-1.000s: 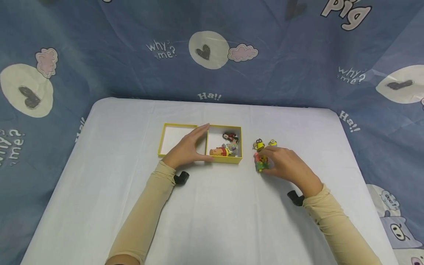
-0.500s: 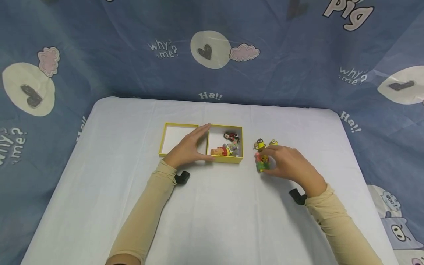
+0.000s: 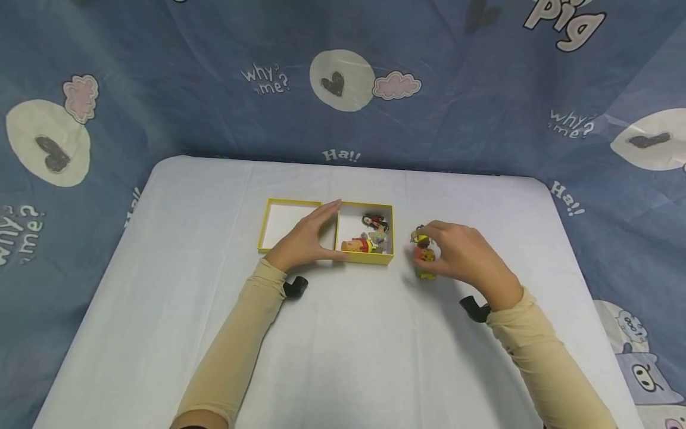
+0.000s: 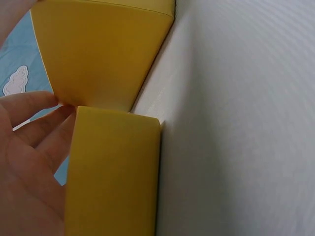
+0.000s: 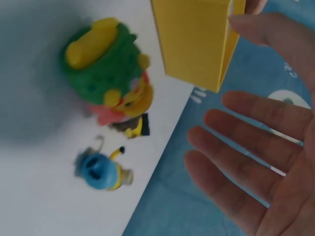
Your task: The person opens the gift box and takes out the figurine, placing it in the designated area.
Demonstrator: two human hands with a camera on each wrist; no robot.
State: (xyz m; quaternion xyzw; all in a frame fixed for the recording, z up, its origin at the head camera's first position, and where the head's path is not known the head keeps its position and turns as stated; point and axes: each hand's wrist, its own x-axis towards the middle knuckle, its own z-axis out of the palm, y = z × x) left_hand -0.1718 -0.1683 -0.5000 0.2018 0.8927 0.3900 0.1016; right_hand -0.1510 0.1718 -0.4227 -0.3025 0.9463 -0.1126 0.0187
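In the head view, my left hand [image 3: 301,239] spans a yellow box [image 3: 370,258], thumb along the front wall and fingers at the far rim. Several toy figures, including a pig in a red top [image 3: 352,245] and a dark-haired doll [image 3: 373,221], lie in it. My right hand [image 3: 468,257] hovers over the loose toys right of the box, its fingers spread and holding nothing in the right wrist view. Nearest it is a bear figure in a green base [image 5: 103,69] with yellow feet. Beyond that, a small blue-and-yellow minion toy [image 5: 101,170] shows; another minion [image 3: 422,238] is partly under the fingertips.
The box's shallow white-lined lid [image 3: 284,223] lies against its left side. A white cloth covers the table [image 3: 343,345]. Behind it hangs a blue printed curtain [image 3: 214,119]. Both wrists carry small black cameras [image 3: 295,288].
My right hand has shifted slightly away from me and left, from the bear figure toward the minions, now hiding the rightmost minion. The left hand, box and lid stay put.
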